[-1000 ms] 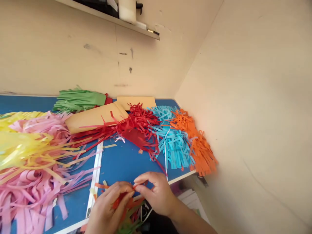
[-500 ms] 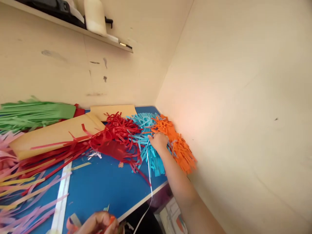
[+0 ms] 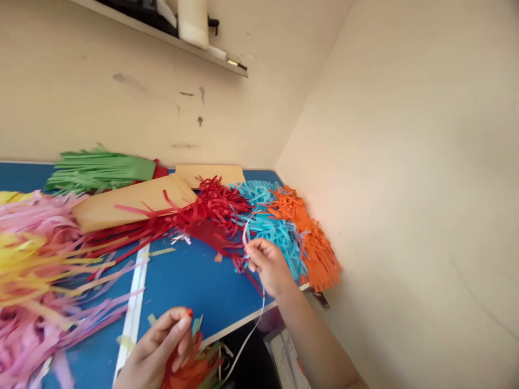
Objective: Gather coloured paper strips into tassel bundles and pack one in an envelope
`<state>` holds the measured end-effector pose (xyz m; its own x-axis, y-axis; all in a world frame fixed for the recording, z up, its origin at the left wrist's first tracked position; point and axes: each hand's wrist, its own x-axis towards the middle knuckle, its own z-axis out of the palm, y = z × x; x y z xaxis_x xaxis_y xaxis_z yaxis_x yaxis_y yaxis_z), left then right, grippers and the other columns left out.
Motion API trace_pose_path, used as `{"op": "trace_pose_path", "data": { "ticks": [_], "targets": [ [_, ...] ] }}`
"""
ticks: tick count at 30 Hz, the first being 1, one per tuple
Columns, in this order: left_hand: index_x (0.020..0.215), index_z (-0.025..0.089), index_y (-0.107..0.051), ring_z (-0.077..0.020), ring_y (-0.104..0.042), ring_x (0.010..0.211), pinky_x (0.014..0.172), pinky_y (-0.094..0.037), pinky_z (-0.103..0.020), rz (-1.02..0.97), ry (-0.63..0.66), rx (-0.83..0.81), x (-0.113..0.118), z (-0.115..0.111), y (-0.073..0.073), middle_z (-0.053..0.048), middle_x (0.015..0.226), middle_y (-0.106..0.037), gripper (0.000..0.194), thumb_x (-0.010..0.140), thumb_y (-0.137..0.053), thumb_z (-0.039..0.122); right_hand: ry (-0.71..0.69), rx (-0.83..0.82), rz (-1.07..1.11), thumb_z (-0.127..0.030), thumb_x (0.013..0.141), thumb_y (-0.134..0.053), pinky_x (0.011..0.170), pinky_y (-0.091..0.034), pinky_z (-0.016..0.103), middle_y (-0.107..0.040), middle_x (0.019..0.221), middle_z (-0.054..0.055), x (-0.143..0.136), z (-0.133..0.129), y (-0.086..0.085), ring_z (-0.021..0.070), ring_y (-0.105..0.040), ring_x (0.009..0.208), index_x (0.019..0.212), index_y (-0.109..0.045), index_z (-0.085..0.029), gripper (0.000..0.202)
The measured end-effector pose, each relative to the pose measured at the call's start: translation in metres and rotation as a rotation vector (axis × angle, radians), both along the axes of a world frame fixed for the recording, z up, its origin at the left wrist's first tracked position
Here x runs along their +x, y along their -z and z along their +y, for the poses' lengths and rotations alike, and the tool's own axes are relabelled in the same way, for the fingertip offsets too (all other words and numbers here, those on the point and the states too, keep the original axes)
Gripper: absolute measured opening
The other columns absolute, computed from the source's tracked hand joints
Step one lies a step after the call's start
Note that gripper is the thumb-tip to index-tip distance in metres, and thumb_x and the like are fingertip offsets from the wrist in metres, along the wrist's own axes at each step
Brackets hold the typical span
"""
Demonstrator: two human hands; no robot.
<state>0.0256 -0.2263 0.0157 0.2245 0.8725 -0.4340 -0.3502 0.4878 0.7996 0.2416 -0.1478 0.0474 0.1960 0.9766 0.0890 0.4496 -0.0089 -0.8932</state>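
Note:
My right hand (image 3: 272, 266) pinches a thin white ribbon (image 3: 244, 233) above the front right of the table. The ribbon's short end curls up over the blue fringed paper (image 3: 279, 231), and its long part hangs below the hand past the table edge. Low in the view, my left hand (image 3: 160, 346) is closed, with a bit of orange-red paper showing at the fingertips. Orange fringed paper (image 3: 188, 373) with green strips hangs under that hand, partly hidden by it.
Red (image 3: 221, 202), orange (image 3: 318, 251), green (image 3: 105, 172), pink (image 3: 44, 213) and yellow fringed paper lie on the blue table (image 3: 186, 281). A tan paper sheet (image 3: 130, 202) lies among them. Walls rise behind and at right; a shelf (image 3: 227, 67) holds a white bottle (image 3: 193, 24).
My right hand has drawn back from the blue fringe toward me, bringing the white ribbon's end up with it. My left hand has risen further into view. The view has shifted left.

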Motion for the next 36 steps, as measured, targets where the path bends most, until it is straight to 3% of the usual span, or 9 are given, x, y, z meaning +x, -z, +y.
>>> {"op": "trace_pose_path", "data": {
  "ticks": [3,5,10,14,16,21,27,36],
  "targets": [
    [0.058,0.016,-0.055,-0.006,-0.039,0.045,0.05,-0.044,-0.019,-0.154,-0.071,-0.077,0.001,-0.001,-0.013,0.006,0.046,-0.044,0.042,0.071,-0.077,0.05,-0.155,-0.105,0.395,-0.052,0.079,-0.066,0.038,-0.031,0.018,-0.042,0.046,-0.008,-0.043,-0.044,0.02,0.0061,-0.035,0.039,0.071,-0.065,-0.017,0.037],
    [0.064,0.016,-0.061,-0.0062,-0.045,0.046,0.052,-0.048,-0.018,-0.223,-0.15,-0.163,-0.002,-0.002,-0.018,0.005,0.05,-0.05,0.036,0.066,-0.082,0.045,-0.198,-0.144,0.542,-0.05,0.075,-0.072,0.039,-0.028,0.019,-0.039,0.044,-0.008,-0.061,-0.064,0.026,0.0059,-0.031,0.041,0.067,-0.067,-0.016,0.035],
    [0.088,0.019,-0.068,-0.0147,-0.069,0.069,0.061,-0.058,-0.022,-0.253,-0.358,-0.36,-0.013,-0.004,-0.021,-0.001,0.082,-0.073,0.043,0.05,-0.088,0.014,-0.199,0.056,0.342,-0.037,0.082,-0.067,0.056,-0.044,0.023,-0.063,0.063,0.001,-0.071,-0.082,0.012,0.0112,-0.051,0.057,0.069,-0.072,-0.018,0.024],
    [0.084,0.016,-0.068,-0.0148,-0.069,0.061,0.058,-0.059,-0.024,-0.311,-0.398,-0.403,-0.012,-0.004,-0.018,-0.002,0.073,-0.072,0.037,0.053,-0.082,0.004,-0.12,0.04,0.38,-0.039,0.088,-0.061,0.046,-0.041,0.02,-0.057,0.056,-0.002,-0.067,-0.078,0.006,0.0096,-0.048,0.047,0.077,-0.068,-0.018,0.025],
    [0.082,0.016,-0.067,-0.0149,-0.068,0.057,0.056,-0.059,-0.024,-0.345,-0.402,-0.41,-0.011,-0.004,-0.015,-0.002,0.069,-0.071,0.036,0.052,-0.082,0.003,-0.064,0.039,0.372,-0.04,0.086,-0.063,0.043,-0.038,0.019,-0.055,0.052,-0.003,-0.066,-0.076,0.007,0.0089,-0.045,0.044,0.076,-0.068,-0.018,0.025],
    [0.079,0.017,-0.065,-0.0209,-0.071,0.06,0.054,-0.059,-0.028,-0.365,-0.33,-0.382,-0.012,-0.006,-0.009,-0.002,0.064,-0.071,0.035,0.052,-0.086,0.009,-0.066,0.148,0.236,-0.032,0.076,-0.075,0.05,-0.047,0.021,-0.071,0.063,0.002,-0.066,-0.077,0.002,0.013,-0.059,0.052,0.069,-0.076,-0.021,0.013],
    [0.08,0.016,-0.066,-0.0157,-0.07,0.059,0.06,-0.059,-0.027,-0.386,-0.303,-0.379,-0.013,-0.008,-0.011,-0.002,0.07,-0.073,0.034,0.055,-0.087,0.011,-0.062,0.235,0.149,-0.03,0.08,-0.071,0.047,-0.044,0.022,-0.069,0.058,0.0,-0.067,-0.079,-0.002,0.0116,-0.054,0.046,0.069,-0.077,-0.023,0.014],
    [0.081,0.015,-0.067,-0.0137,-0.069,0.055,0.054,-0.058,-0.021,-0.402,-0.316,-0.412,-0.013,-0.006,-0.009,-0.002,0.068,-0.073,0.033,0.055,-0.086,0.009,-0.086,0.262,0.096,-0.027,0.081,-0.07,0.046,-0.039,0.022,-0.061,0.052,-0.002,-0.063,-0.081,0.002,0.0103,-0.048,0.044,0.069,-0.075,-0.021,0.014]
  ]
}}
